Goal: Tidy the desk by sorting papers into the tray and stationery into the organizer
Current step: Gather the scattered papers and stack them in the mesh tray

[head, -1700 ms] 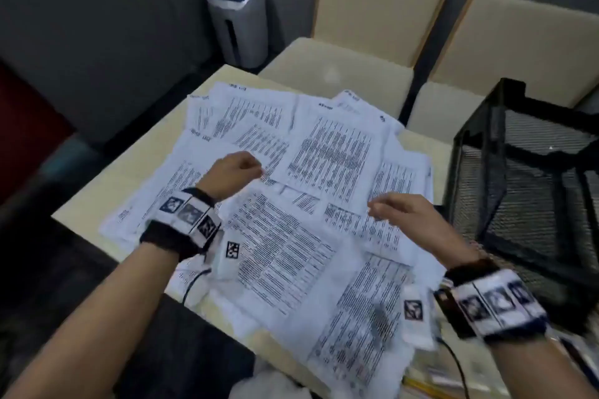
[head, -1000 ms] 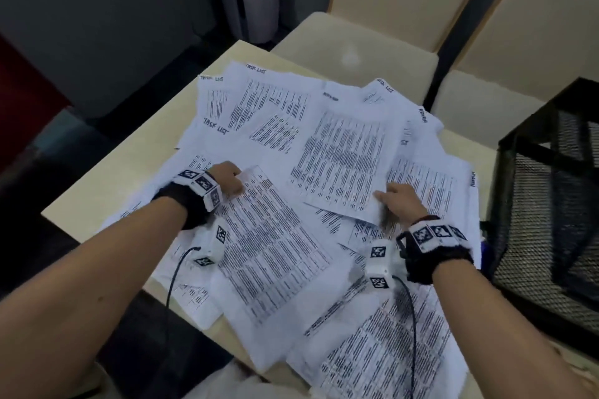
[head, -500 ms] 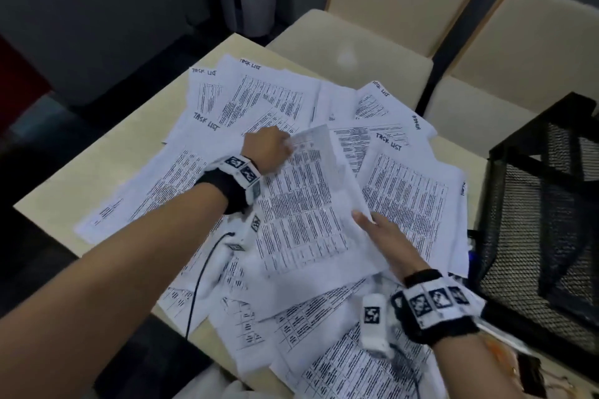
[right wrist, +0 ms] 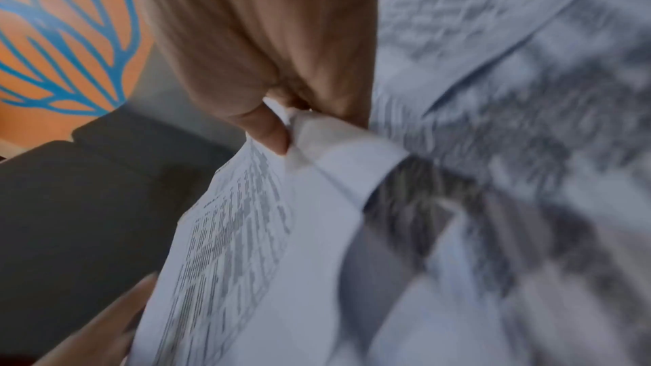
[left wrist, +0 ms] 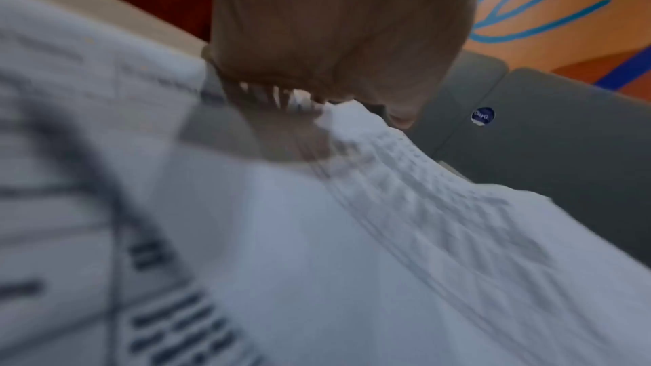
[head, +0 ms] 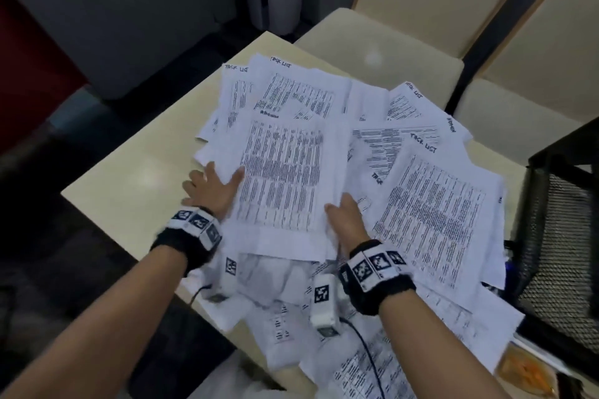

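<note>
Gripping the raised bundle of white printed sheets (head: 285, 178) from both sides: pinched at its right edge in the right hand (head: 345, 220), clamped at its left edge under the thumb of the left hand (head: 210, 191), above the loose papers (head: 431, 214) strewn over the pale beige desk (head: 129, 191). Best to square the edges, keep both pinches firm, then swing right toward the black wire-mesh tray (head: 557, 236). Cannot see the tray whole, nor any organizer or stationery. Hard to read finger positions in the blurred wrist views.

We note the left hand (head: 210, 191) has shifted to the left edge of the paper sheaf (head: 282, 172); the right hand (head: 346, 220) now pinches its near corner.
</note>
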The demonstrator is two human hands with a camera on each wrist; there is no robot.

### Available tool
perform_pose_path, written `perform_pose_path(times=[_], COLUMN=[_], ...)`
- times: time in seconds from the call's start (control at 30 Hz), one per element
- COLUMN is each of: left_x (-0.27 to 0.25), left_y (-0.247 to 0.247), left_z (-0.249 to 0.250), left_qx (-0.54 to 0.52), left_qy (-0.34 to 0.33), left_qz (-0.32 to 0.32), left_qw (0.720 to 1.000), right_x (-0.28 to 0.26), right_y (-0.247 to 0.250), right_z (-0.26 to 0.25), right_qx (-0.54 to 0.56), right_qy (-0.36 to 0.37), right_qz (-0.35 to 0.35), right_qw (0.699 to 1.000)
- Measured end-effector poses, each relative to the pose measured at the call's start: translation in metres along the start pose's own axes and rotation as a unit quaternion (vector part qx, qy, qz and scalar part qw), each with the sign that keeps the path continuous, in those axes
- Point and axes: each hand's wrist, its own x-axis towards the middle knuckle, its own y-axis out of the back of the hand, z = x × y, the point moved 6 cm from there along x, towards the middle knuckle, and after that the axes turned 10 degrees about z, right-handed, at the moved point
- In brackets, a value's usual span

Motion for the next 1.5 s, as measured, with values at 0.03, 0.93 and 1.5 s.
perform_pose_path(times=[0.03, 0.93, 1.5], left_x=[-0.009, -0.112, -0.109], left_y=[-0.007, 0.129, 0.016], left_z=[0.001, 0.198, 0.150], left_qx=[0.003, -0.594, -0.311], left_qy=[0.006, -0.298, -0.270], left_qz=[0.002, -0.106, -0.241], left_qw=[1.000, 0.739, 0.879], right_x=[-0.005, -0.090, -0.050], right_y=[-0.012, 0.181, 0.146], right_z=[-0.008, -0.083, -0.022], right_qx=[0.008, 0.208, 0.275], right_qy=[0.010, 0.367, 0.225], right_qz=[-0.009, 0.177, 0.154], right_qw=[1.000, 0.889, 0.922])
